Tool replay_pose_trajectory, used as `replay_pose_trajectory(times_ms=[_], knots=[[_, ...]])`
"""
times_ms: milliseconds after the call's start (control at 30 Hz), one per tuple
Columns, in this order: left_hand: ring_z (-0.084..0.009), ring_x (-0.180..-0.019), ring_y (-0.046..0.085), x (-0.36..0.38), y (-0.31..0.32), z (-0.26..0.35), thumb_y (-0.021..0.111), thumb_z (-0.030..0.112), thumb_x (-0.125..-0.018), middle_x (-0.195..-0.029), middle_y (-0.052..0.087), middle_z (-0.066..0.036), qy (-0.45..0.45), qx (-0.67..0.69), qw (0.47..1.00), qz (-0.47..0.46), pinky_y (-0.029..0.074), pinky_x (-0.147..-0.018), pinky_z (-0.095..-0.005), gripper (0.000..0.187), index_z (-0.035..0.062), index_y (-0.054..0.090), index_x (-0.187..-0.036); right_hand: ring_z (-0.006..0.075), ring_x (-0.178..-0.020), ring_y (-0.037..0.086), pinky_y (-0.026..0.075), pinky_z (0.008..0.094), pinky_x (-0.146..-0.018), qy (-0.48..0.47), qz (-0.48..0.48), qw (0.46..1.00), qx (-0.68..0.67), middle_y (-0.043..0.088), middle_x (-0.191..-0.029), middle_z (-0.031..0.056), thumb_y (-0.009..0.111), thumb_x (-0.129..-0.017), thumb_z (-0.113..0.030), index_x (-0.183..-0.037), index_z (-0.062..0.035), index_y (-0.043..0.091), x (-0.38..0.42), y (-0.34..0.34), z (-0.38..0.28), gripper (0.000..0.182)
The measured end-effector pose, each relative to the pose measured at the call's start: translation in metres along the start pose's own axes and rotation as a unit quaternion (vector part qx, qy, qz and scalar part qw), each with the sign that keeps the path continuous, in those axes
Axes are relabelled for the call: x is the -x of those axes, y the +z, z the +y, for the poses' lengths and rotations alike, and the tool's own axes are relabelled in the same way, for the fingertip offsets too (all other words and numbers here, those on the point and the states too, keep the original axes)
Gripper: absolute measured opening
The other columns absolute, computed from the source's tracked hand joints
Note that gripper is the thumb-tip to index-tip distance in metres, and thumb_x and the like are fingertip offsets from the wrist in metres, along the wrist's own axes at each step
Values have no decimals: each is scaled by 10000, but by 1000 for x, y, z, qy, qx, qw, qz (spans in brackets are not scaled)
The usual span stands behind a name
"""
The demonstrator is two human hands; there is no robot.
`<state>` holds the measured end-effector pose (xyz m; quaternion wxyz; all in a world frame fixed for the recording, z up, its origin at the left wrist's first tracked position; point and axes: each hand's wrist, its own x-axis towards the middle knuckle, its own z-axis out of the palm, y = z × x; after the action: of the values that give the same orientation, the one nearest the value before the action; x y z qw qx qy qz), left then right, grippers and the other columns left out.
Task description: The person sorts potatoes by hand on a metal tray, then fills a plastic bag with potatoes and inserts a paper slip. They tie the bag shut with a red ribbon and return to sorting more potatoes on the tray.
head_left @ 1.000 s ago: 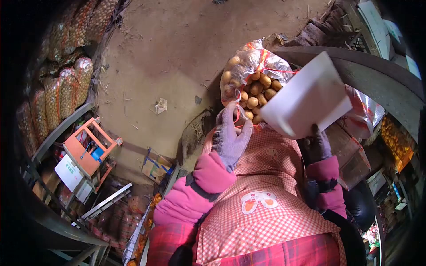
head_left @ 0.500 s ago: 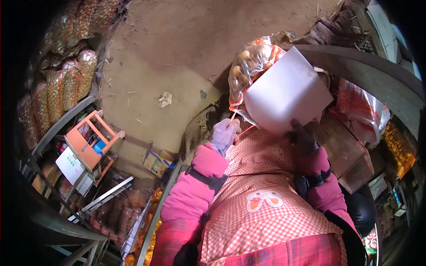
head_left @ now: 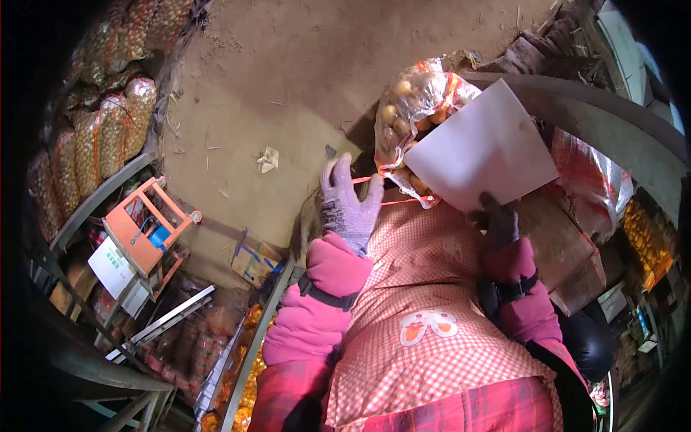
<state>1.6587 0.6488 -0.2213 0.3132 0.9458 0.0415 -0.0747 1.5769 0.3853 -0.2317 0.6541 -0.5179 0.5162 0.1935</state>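
Note:
My left hand (head_left: 349,205), in a light purple glove, is open with its fingers apart. A red drawstring (head_left: 367,179) runs from beside its thumb to the bag. The clear plastic bag (head_left: 394,115) holds several round, brownish potatoes, and its mouth lies partly open toward me. My right hand (head_left: 497,219), in a dark glove, grips the lower edge of a white sheet (head_left: 486,147). The sheet is tilted and covers part of the bag's mouth. Below both hands is a red checked apron (head_left: 425,252).
Filled mesh sacks (head_left: 101,137) are stacked at the left. An orange machine (head_left: 147,227) stands at the lower left. A wooden box (head_left: 558,230) and a bag of yellow items (head_left: 648,245) are at the right. A curved metal bar (head_left: 583,108) crosses the upper right.
My left hand has opened and moved slightly left from the drawstring. The white sheet has shifted right and down, showing more of the potatoes.

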Motion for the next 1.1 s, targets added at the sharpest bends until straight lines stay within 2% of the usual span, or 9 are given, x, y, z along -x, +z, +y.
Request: replay_pose_trajectory(times_ms=[100, 267, 400, 500, 533, 667, 933, 1033, 1100], knots=[[-398, -1076, 525, -24, 4, 37, 723, 454, -728, -1344, 397, -223, 36, -195, 974, -112, 447, -854, -442, 633, 77, 530, -1199, 168, -712, 628, 495, 323, -540, -38, -1, 999, -14, 643, -958, 56, 653, -864, -261, -1157, -54, 582, 4, 8, 19, 365], [-343, -755, 635, -37, 55, -33, 579, 392, -840, -803, 650, -135, 3, -266, 955, -132, 459, -724, -492, 312, 92, 622, -768, 183, -727, 627, 494, 296, -524, 15, -100, 995, -23, 638, -944, 74, 679, -848, -280, -1143, -60, 590, -5, -3, 25, 379], [-399, -764, 589, -44, 35, -36, 538, 363, -886, -800, 604, -197, -22, -166, 977, -129, 461, -683, -483, 344, 53, 575, -743, 196, -752, 629, 497, 323, -533, -14, -50, 998, 27, 637, -938, 72, 672, -860, -285, -1132, -56, 592, 9, -3, 1, 365], [-385, -737, 601, -46, 39, -24, 524, 341, -895, -761, 616, -187, -29, -133, 986, -92, 460, -664, -503, 331, 60, 587, -730, 218, -859, 645, 511, 341, -671, -446, -146, 762, 447, 633, -1044, 117, 580, -902, -133, -1208, -35, 557, 14, 0, 1, 322], [-385, -737, 601, -46, 39, -22, 524, 341, -895, -761, 616, -187, -33, -133, 986, -94, 460, -664, -503, 331, 60, 587, -730, 202, -830, 649, 505, 336, -639, -320, -171, 878, 311, 643, -1012, 105, 605, -896, -150, -1188, -32, 571, 15, 12, -2, 316], [-410, -742, 592, -44, 31, -15, 519, 378, -910, -762, 608, -208, -59, -130, 980, -136, 453, -661, -508, 388, 47, 598, -725, 175, -721, 657, 489, 315, -568, -19, -90, 996, 13, 663, -946, 74, 684, -863, -169, -1110, -36, 619, -8, 39, 2, 288], [-406, -949, 587, -32, 23, 3, 566, 291, -898, -1072, 603, -183, -46, -73, 990, -111, 501, -770, -459, 274, 91, 568, -1085, 163, -654, 666, 460, 252, -500, -108, -40, 993, -37, 678, -871, 49, 715, -842, -134, -994, -55, 666, -47, 5, 14, 179], [-386, -874, 607, -1, 3, 43, 692, 103, -780, -997, 615, -182, 138, 15, 990, 30, 512, -764, -454, 281, 12, 595, -1028, 172, -665, 673, 465, 254, -506, -97, -27, 992, 77, 685, -895, 53, 707, -850, -134, -1006, -58, 663, -40, 19, 10, 179], [-280, -736, 635, 39, -1, 44, 713, 167, -806, -797, 644, -137, 141, 73, 981, -113, 512, -688, -401, 179, 16, 636, -864, 178, -666, 675, 466, 252, -512, -72, -21, 993, 86, 688, -903, 55, 702, -855, -136, -1013, -61, 663, -37, 24, 12, 179]])
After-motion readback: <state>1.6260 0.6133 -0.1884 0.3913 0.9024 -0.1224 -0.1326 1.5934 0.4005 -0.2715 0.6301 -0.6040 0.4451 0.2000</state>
